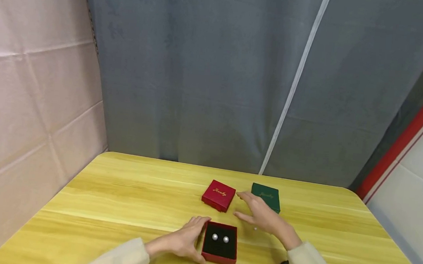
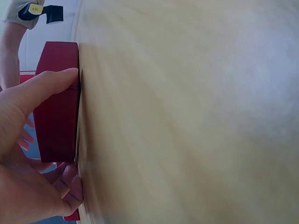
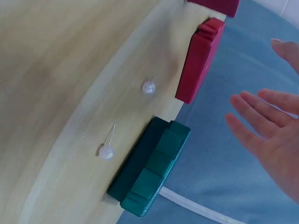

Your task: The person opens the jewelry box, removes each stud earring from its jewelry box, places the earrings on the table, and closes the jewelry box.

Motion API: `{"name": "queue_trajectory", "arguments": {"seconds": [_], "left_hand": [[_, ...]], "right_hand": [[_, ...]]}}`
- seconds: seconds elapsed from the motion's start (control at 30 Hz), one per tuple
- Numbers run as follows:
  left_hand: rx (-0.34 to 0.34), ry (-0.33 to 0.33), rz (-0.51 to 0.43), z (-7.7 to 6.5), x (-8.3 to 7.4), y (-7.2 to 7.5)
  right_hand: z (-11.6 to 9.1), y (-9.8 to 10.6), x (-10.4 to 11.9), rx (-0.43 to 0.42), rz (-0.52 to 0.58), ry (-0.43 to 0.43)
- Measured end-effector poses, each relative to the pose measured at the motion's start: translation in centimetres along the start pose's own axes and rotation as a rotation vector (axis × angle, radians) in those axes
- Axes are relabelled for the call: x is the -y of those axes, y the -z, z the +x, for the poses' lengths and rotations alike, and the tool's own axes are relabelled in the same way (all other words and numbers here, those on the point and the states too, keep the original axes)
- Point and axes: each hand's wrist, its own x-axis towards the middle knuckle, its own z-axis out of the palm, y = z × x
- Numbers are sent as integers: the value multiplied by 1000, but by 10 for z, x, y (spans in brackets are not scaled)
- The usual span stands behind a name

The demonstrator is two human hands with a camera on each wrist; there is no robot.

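A red jewelry box base (image 1: pixel 218 259) with a dark insert stands on the wooden table, two pearl stud earrings (image 1: pixel 226 239) set in it. My left hand (image 1: pixel 184 239) grips the base's left side, thumb at the near corner and fingers at the far one. My right hand (image 1: pixel 261 214) hovers over the table with fingers spread and nothing in it, just in front of a green jewelry box (image 1: pixel 266 192). In the right wrist view, one loose pearl stud (image 3: pixel 106 152) and another pearl stud (image 3: pixel 148 87) lie on the table near the green box.
A red lid (image 1: pixel 219 194) with gold lettering sits behind the red base, left of the green box. Grey curtain (image 1: pixel 215 86) hangs along the table's far edge. Pale cloth (image 1: pixel 32 93) covers the left side, and a white panel (image 1: pixel 417 173) with red trim stands at right.
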Motion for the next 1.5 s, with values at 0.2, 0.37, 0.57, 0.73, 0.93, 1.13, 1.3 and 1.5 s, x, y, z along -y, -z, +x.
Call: {"name": "queue_trajectory", "arguments": {"seconds": [0.2,0.37,0.57,0.73,0.93,1.13,1.3,1.5], "left_hand": [[-7,-4,5,0,0,-1],[-2,-8,-7,0,0,-1],[3,-5,-11,1,0,0],[6,-7,-11,0,-1,1],[3,-10,-8,-1,-1,1],[1,-6,-6,0,-1,0],[-2,-2,-2,0,-1,-1],[-6,-4,7,-1,-2,-1]], "right_hand": [[-7,-1,9,8,1,47],[-12,-1,16,21,-15,74],[-16,-4,23,31,0,114],[-20,-8,29,35,-25,160],[-25,-10,36,68,-32,148],[-30,-12,43,135,-42,158],[-32,-15,46,153,-79,207],[-35,-19,47,164,-119,234]]}}
